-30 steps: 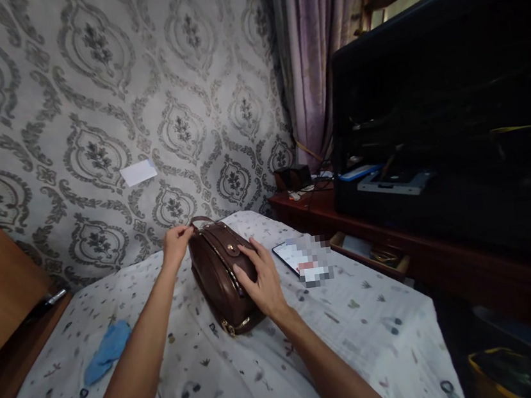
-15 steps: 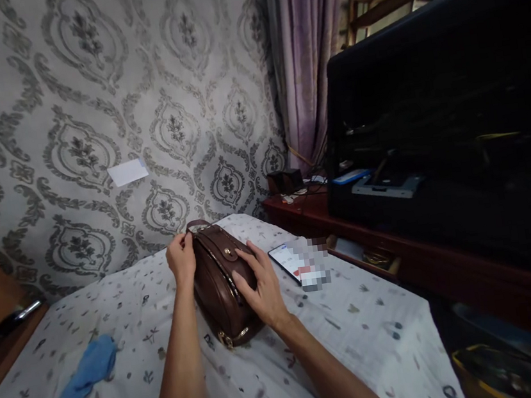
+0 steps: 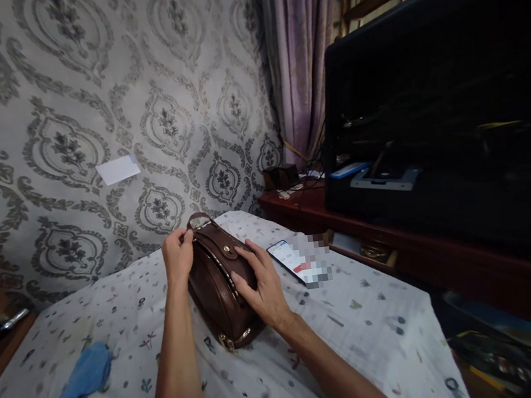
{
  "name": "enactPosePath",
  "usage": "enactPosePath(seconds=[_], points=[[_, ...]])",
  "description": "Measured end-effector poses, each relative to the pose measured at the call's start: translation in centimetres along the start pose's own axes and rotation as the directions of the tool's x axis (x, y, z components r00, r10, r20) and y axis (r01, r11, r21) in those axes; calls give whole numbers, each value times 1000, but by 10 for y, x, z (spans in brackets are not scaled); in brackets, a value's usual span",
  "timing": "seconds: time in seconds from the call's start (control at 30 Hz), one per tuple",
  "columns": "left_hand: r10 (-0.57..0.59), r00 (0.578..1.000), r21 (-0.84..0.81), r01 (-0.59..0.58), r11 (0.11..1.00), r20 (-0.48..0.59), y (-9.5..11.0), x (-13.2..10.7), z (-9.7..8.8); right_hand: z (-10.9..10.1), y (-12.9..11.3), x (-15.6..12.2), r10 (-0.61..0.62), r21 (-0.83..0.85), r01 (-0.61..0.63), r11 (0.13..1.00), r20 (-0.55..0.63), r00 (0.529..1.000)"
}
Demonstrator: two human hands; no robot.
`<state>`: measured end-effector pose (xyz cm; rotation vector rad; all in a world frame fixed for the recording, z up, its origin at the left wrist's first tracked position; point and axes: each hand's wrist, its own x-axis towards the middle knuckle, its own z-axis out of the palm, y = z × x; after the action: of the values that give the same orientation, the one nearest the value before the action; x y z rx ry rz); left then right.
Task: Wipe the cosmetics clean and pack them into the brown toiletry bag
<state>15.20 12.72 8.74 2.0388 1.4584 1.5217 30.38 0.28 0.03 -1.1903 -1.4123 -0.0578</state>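
Observation:
A rounded brown leather bag point(image 3: 213, 289) stands on its edge on a table under a white patterned cloth point(image 3: 358, 323). My left hand point(image 3: 177, 255) pinches something small at the bag's top, by the zip and the loop handle point(image 3: 199, 219); what it holds is too small to name. My right hand point(image 3: 259, 284) lies against the bag's right side, its fingers spread and pressing on the leather, steadying it.
A phone point(image 3: 297, 261) lies screen-up just right of the bag. A blue cloth point(image 3: 81, 383) is on the table at left. A large dark television point(image 3: 436, 94) stands on a wooden cabinet point(image 3: 398, 254) at right. Patterned wall and purple curtain point(image 3: 301, 59) are behind.
My left forearm has swung in closer to the bag and its fingers stay at the bag's top. My head has moved, so the scene sits slightly further left.

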Motion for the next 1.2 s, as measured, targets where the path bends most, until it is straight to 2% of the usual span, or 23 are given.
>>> enactPosePath(seconds=[0.13,0.23,0.3,0.37,0.43,0.5,0.57,0.63,0.73,0.83,1.03,1.1,1.2], points=[[5,1000,20,-6,1000,29,10,-5,1,-1,-1,1,4,2,-4,1000,1,1000],[22,999,81,-19,997,-28,24,-17,4,-2,-2,1,4,-1,-4,1000,1,1000],[82,994,145,-70,987,-74,37,-30,5,-2,-1,1,2,-4,-2,1000,1,1000],[196,978,180,-182,967,-67,50,-50,4,-1,0,1,2,-3,-2,1000,-2,1000],[351,936,152,-349,925,16,58,-73,1,1,2,0,5,16,-5,1000,-2,1000],[493,861,99,-505,858,125,60,-96,-2,2,4,-2,8,62,-8,998,-5,1000],[558,810,114,-581,806,179,56,-114,-5,2,7,-3,23,143,-19,989,-29,999],[572,795,169,-604,779,203,49,-124,-5,0,11,0,65,235,-50,971,-57,996],[582,794,221,-608,763,175,40,-129,-3,-6,20,18,144,307,-135,942,-9,989],[619,779,229,-623,748,101,37,-128,2,-6,28,53,183,286,-225,931,167,969],[628,773,213,-631,746,90,34,-127,6,22,32,125,151,325,-248,912,297,943],[628,774,199,-630,750,84,32,-127,7,31,34,135,151,373,-272,887,323,934],[630,774,170,-631,757,65,30,-127,8,37,42,135,180,456,-331,826,343,922]])
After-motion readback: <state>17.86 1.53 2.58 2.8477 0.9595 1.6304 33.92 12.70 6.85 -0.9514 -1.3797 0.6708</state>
